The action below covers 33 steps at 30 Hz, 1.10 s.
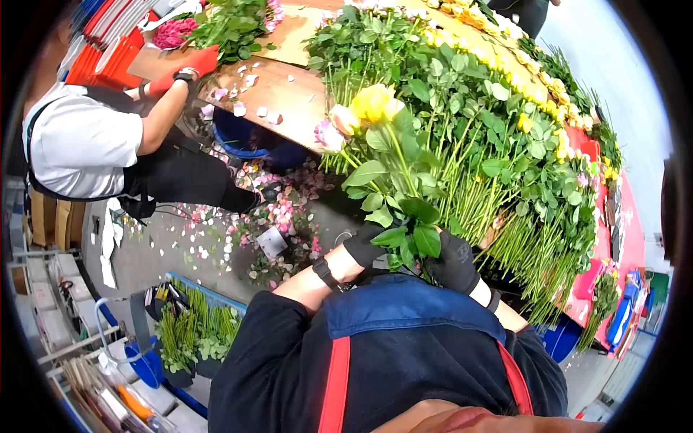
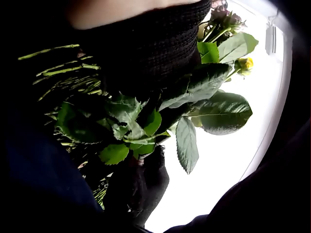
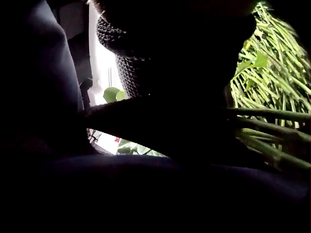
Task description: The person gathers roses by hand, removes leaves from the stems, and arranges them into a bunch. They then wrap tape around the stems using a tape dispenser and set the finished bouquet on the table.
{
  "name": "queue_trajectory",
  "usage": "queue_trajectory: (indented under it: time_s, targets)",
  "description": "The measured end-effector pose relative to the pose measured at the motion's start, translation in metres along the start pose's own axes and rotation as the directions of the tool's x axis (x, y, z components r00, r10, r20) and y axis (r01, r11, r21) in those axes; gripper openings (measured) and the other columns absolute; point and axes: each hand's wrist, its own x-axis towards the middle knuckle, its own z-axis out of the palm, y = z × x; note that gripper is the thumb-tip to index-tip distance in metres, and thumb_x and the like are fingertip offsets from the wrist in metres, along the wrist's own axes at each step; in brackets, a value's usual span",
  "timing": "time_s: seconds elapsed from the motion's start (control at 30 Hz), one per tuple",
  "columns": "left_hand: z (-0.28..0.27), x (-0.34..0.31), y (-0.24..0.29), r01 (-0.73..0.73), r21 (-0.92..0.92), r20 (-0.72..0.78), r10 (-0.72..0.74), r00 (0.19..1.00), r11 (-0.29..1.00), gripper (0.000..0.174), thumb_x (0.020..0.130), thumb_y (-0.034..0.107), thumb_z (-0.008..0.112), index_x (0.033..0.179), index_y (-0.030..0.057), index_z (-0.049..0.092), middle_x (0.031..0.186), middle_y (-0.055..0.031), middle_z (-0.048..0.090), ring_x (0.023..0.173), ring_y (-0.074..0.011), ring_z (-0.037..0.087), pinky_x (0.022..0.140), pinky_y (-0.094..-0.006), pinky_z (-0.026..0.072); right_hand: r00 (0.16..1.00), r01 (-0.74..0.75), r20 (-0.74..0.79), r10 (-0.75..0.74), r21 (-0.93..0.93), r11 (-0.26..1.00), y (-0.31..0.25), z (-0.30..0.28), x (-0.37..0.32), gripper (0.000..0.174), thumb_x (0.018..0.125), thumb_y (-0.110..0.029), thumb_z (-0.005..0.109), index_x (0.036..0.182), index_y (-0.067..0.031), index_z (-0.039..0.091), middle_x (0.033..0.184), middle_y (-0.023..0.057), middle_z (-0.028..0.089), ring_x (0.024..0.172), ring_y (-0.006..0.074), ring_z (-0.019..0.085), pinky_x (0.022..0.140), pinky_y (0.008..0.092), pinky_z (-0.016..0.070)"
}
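Note:
A small bunch of roses (image 1: 377, 105), with yellow, peach and pale pink heads, stands in front of my chest with its blooms pointing away from me. My left hand (image 1: 364, 245), in a black glove, grips the bunch by its stems, partly covered by the leaves (image 1: 426, 231). Close by on the other side, my gloved right hand (image 1: 455, 261) holds the stems lower down. Green stems (image 3: 267, 116) stick out past the right hand in the dark right wrist view. Leaves (image 2: 226, 114) spread between both hands in the left wrist view.
Cut roses with long stems (image 1: 534, 267) cover the table (image 1: 289, 90) ahead and to the right. At the left, another person (image 1: 86, 144) with red gloves handles flowers. Petals (image 1: 289, 216) litter the floor beside a blue bin (image 1: 245, 137). Buckets of greenery (image 1: 195, 332) stand behind left.

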Motion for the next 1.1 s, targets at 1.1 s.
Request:
queue_trajectory:
  time_s: [1.1]
  targets:
    - [-0.125, -0.027, 0.005, -0.316, -0.422, 0.015, 0.355, 0.935, 0.85, 0.034, 0.097, 0.032, 0.049, 0.12, 0.0077, 0.052, 0.108, -0.0088, 0.059, 0.101, -0.0243, 0.059, 0.088, -0.0437, 0.0516, 0.81, -0.117, -0.511, 0.287, 0.339, 0.934, -0.012, -0.01, 0.134, 0.014, 0.089, -0.015, 0.06, 0.091, -0.0024, 0.065, 0.064, 0.0022, 0.056, 0.055, 0.0099, 0.053, 0.05, 0.0248, 0.0416]
